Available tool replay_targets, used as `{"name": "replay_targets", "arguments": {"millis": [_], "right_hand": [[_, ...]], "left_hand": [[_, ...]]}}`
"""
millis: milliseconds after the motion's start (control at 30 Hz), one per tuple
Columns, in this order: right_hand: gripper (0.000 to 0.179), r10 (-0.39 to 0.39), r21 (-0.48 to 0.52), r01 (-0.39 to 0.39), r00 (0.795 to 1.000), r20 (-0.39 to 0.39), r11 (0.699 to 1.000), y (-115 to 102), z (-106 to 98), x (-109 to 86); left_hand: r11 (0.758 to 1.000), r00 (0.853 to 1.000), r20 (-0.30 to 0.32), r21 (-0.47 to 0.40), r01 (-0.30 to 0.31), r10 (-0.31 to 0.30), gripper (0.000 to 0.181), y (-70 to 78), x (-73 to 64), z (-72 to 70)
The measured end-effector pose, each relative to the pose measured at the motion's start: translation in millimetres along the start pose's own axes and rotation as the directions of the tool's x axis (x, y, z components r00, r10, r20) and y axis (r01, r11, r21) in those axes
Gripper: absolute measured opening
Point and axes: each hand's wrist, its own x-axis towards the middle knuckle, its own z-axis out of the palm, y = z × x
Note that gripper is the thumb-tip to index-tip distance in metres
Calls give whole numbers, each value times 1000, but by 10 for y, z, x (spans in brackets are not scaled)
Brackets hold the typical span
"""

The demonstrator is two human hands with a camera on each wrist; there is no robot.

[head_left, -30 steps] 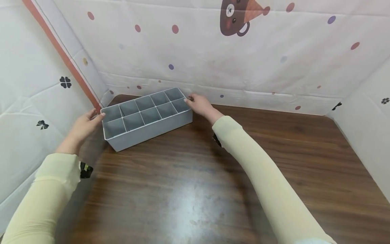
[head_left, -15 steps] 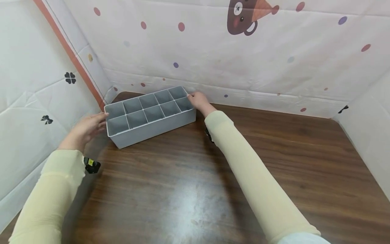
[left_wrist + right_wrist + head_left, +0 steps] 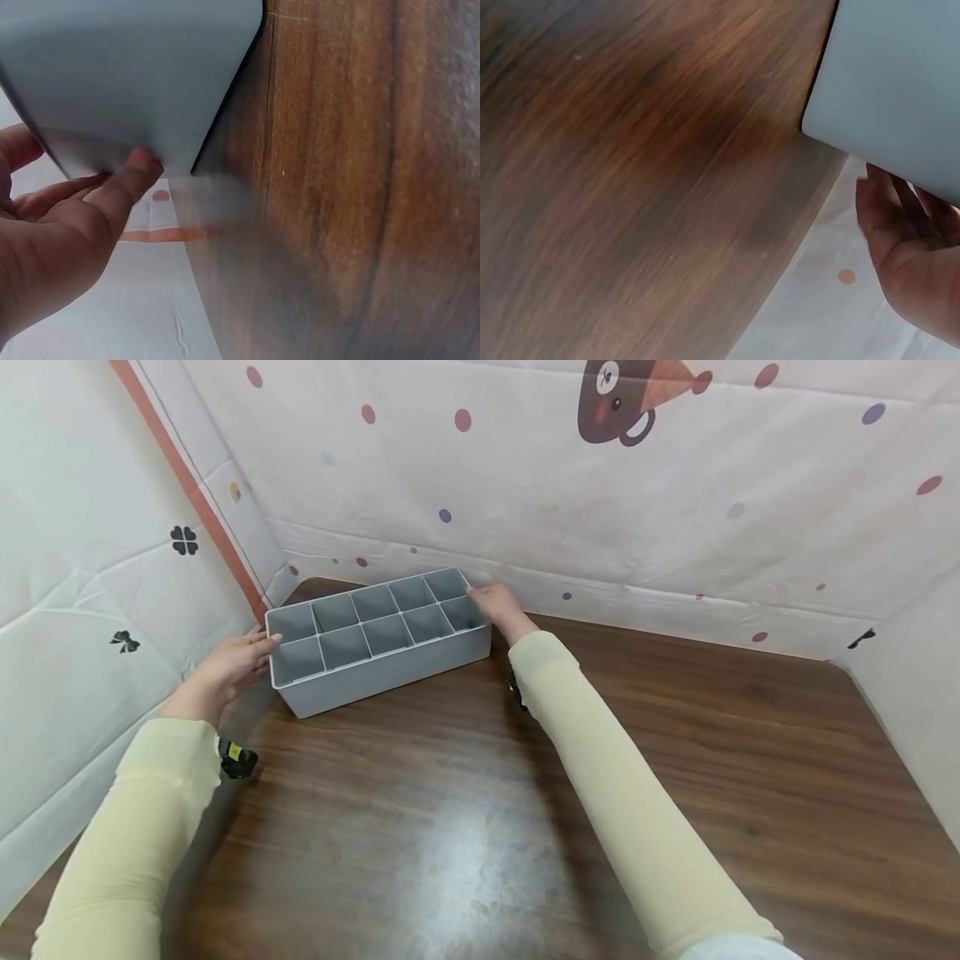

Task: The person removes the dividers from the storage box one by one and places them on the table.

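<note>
A long grey divided storage box (image 3: 390,677) sits at an angle on the table near the back left corner. Its compartments, in two rows, hold nothing. My left hand (image 3: 228,668) grips the box's left end, thumb over the rim and fingers on the outside. In the left wrist view its fingertips (image 3: 142,161) press against the end wall. At the opposite end my right hand (image 3: 498,606) holds the rim, thumb towards the inside. The right wrist view shows its fingers (image 3: 877,202) along the outer wall, their tips partly hidden by the box.
The brown wood-grain table (image 3: 675,760) extends in front of the box and to its right. White patterned sheeting (image 3: 525,485) rises behind it, close to the box's back edge. Another sheet (image 3: 90,568) stands at the left, close beside the left hand.
The head view has shifted, so everything appears further right. My left thumb has come over the box's rim, and my right hand has settled closer on its end. The box stays in about the same place.
</note>
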Motion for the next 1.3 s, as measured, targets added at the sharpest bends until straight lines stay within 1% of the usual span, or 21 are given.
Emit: {"name": "replay_targets", "arguments": {"millis": [133, 200, 233, 267, 300, 333, 367, 400, 433, 500, 567, 600, 667, 733, 800, 833, 900, 1033, 1100, 1233, 1300], "right_hand": [[52, 33, 86, -32, 999, -10, 996, 187, 74, 301], [49, 32, 119, -30, 999, -15, 992, 224, 76, 350], [47, 29, 107, -27, 999, -22, 994, 250, 99, 410], [46, 29, 93, -26, 999, -29, 995, 189, 75, 330], [44, 25, 69, -23, 999, -30, 997, 99, 38, 201], [43, 17, 31, -15, 999, -51, 999, 16, 14, 79], [42, 11, -5, -11, 998, -61, 1000, -90, -18, -85], [39, 5, -52, -9, 996, -84, 999, -177, -38, -206], [38, 13, -98, -22, 996, -87, 995, -290, -67, -360], [43, -4, -160, -14, 994, -108, 987, -372, -88, -499], [44, -13, -207, -11, 993, -114, 978, -436, -107, -602], [43, -22, -233, -3, 994, -106, 972, -448, -116, -622], [40, -60, -303, 33, 995, -80, 952, -450, -135, -638], [34, -100, -364, 77, 994, -44, 928, -444, -155, -662], [36, -123, -400, 117, 992, 12, 909, -412, -172, -642], [38, -134, -413, 136, 990, 34, 901, -400, -187, -637], [40, -139, -404, 155, 988, 68, 901, -375, -212, -635], [40, -152, -382, 181, 983, 105, 906, -326, -250, -657], [38, -154, -369, 186, 981, 114, 911, -295, -265, -682], [36, -147, -326, 178, 982, 119, 928, -224, -282, -771], [38, -137, -314, 168, 984, 118, 935, -193, -287, -826]], "left_hand": [[1000, 999, -38, 13, 9, -9, 75, -1, -7, 10], [1000, 998, -61, 23, 3, -1, 74, 1, -23, 33], [999, 997, -77, 35, -6, 8, 73, 0, -32, 47], [998, 995, -102, 61, -11, 17, 72, 0, -38, 68], [996, 992, -125, 85, -22, 32, 71, 1, -48, 91], [993, 987, -152, 115, -36, 53, 69, 0, -59, 122], [982, 979, -182, 182, -57, 90, 67, 1, -71, 151], [961, 966, -216, 266, -80, 141, 63, 3, -78, 180], [930, 951, -246, 355, -93, 189, 61, 6, -84, 206], [854, 917, -282, 510, -108, 284, 57, 25, -96, 245], [758, 882, -293, 644, -104, 370, 54, 54, -103, 264], [726, 874, -288, 681, -101, 391, 52, 71, -101, 269], [679, 877, -261, 728, -96, 403, 52, 104, -102, 264], [635, 885, -232, 768, -88, 403, 51, 129, -94, 257], [610, 899, -206, 788, -82, 387, 49, 137, -85, 248], [602, 903, -197, 795, -81, 382, 49, 142, -81, 240], [611, 913, -191, 788, -76, 360, 49, 141, -74, 228], [659, 936, -178, 749, -70, 302, 50, 137, -73, 196], [677, 949, -164, 733, -66, 270, 51, 143, -67, 182], [690, 966, -128, 721, -66, 226, 60, 149, -48, 176], [698, 969, -118, 713, -70, 217, 61, 148, -41, 187]]}}
